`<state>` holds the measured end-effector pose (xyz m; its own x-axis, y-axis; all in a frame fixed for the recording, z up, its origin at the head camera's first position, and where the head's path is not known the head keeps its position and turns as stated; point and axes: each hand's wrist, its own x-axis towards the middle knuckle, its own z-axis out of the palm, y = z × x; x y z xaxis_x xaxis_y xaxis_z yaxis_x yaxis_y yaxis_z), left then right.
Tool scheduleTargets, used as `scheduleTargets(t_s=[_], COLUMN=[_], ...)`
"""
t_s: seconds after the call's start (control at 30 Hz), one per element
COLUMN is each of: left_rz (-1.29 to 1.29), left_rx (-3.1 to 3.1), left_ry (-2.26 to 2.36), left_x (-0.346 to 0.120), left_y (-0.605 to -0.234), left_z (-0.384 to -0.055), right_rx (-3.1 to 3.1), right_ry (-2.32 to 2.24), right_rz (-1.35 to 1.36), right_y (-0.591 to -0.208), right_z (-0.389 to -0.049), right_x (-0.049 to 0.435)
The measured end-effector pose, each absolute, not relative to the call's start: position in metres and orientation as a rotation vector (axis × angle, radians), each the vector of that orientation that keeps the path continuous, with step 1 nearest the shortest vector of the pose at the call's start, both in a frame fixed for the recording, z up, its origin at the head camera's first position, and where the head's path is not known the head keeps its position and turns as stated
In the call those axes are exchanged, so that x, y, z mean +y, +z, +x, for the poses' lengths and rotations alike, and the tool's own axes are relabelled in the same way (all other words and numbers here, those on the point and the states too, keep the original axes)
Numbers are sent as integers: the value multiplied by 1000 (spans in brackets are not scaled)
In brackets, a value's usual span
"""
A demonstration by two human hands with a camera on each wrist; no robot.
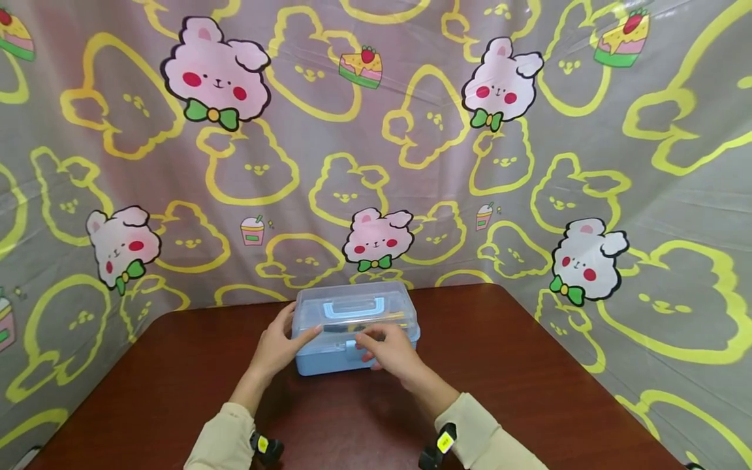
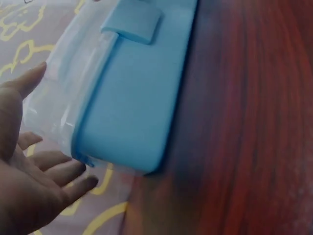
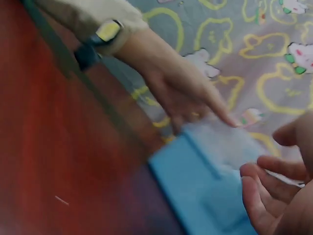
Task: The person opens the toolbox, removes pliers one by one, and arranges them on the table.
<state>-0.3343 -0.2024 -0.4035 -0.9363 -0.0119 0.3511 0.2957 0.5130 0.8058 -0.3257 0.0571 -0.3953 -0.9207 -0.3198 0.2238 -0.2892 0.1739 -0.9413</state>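
Observation:
A storage box with a light blue base [image 1: 320, 365] and a clear, closed lid [image 1: 311, 307] stands on the table. On the lid is a light blue carry handle [image 1: 346, 307]; long thin items show dimly through the plastic. My left hand [image 1: 279, 346] is at the box's left end, thumb toward the front of the lid and fingers spread, as the left wrist view also shows. At the front latch [image 1: 353, 350] is my right hand [image 1: 392, 352], its fingers loosely bent. The right wrist view shows its thumb apart from the fingers, with nothing between them.
The dark red-brown wooden table [image 1: 499, 391] reaches back to a hanging curtain [image 1: 435, 189] printed with rabbits and yellow outlines, which also runs along both sides. Dark wrist cameras [image 1: 267, 448] are strapped over the light sleeves [image 1: 223, 440].

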Motion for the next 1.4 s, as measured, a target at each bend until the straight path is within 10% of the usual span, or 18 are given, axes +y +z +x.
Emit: scheduleTargets(t_s=[0.33,1.4], left_rz=[-335,-351], left_rx=[-2450,-2403], left_ry=[-1348,-1288], left_x=[-210,-215], left_y=[-414,-420], left_z=[-341,-343], right_rx=[1635,1638], right_ry=[-2121,-2282], right_rz=[27,159], right_y=[-441,-440], right_z=[-323,-323], right_x=[45,37])
